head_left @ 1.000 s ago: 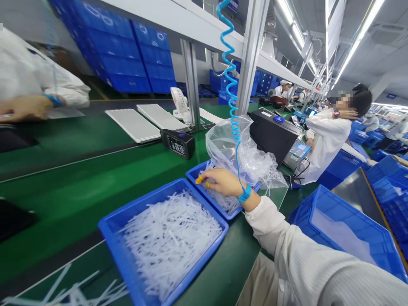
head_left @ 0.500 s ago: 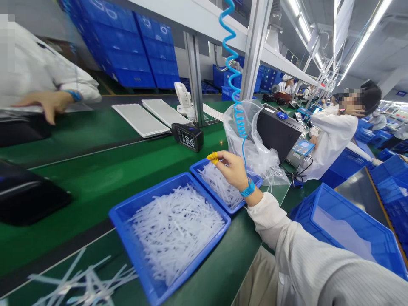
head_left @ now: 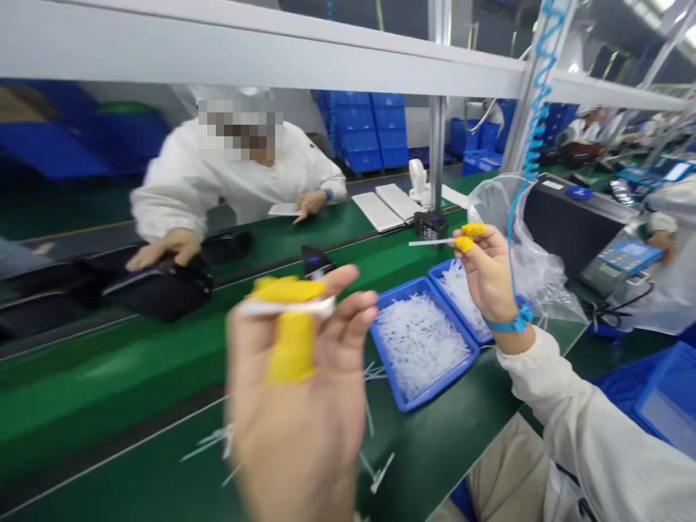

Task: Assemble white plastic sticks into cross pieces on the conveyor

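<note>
My left hand (head_left: 299, 391), large and blurred in the foreground, pinches a small white piece (head_left: 288, 307) between its thumb and index finger, both in yellow covers. Further right, my right hand (head_left: 486, 268) wears a blue wrist strap and holds a thin white strip (head_left: 429, 242) by one end; the strip points left. Below the right hand, a blue tray (head_left: 402, 402) holds many short translucent strips, and a second blue tray (head_left: 439, 270) of them sits partly behind the wrist. Loose strips (head_left: 380, 475) lie on the green table beyond and beside my left hand.
Across the green belt (head_left: 109, 377), a person (head_left: 233, 167) in white rests a hand on a black item (head_left: 163, 290). White panels (head_left: 380, 210), a small black display (head_left: 431, 226), a metal post and a plastic bag (head_left: 549, 283) stand beyond the trays.
The view has swung left. My left hand has come into view with a white piece. My right hand, above the smaller tray before, now visibly holds a strip.
</note>
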Demonstrator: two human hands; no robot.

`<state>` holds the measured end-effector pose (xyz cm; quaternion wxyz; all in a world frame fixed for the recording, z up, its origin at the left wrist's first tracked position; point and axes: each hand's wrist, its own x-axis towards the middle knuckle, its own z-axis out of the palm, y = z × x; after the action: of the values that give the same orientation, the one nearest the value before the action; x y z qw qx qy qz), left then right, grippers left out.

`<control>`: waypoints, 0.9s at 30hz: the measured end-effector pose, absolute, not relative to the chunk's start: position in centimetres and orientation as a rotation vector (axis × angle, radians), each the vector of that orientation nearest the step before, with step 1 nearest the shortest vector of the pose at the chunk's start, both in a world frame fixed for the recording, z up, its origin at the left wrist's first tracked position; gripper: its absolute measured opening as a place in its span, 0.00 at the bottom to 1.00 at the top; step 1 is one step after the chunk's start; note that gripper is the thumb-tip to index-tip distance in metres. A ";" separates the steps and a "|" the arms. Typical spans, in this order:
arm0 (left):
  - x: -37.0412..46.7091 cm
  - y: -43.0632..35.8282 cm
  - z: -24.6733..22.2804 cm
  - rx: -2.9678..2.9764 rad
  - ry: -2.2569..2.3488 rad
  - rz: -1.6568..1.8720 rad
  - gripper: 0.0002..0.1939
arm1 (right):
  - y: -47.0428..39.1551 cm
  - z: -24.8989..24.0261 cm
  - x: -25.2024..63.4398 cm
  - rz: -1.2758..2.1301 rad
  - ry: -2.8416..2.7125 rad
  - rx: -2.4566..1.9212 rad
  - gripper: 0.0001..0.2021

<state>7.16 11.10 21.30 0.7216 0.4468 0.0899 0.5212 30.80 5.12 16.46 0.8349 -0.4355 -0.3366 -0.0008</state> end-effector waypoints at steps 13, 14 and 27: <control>9.6 14.0 20.1 1.188 0.341 1.295 0.16 | 6.9 21.4 24.3 0.289 -1.309 -1.033 0.07; 9.8 14.2 19.9 1.199 0.358 1.295 0.18 | 6.8 21.4 24.6 0.285 -1.365 -1.068 0.08; 10.4 14.9 19.1 1.253 0.427 1.317 0.15 | 6.3 21.8 26.0 0.474 -1.151 -0.848 0.07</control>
<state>10.41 14.88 19.10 0.5951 0.5393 0.1837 0.5668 25.97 6.33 21.80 0.7296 -0.3849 -0.5226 0.2154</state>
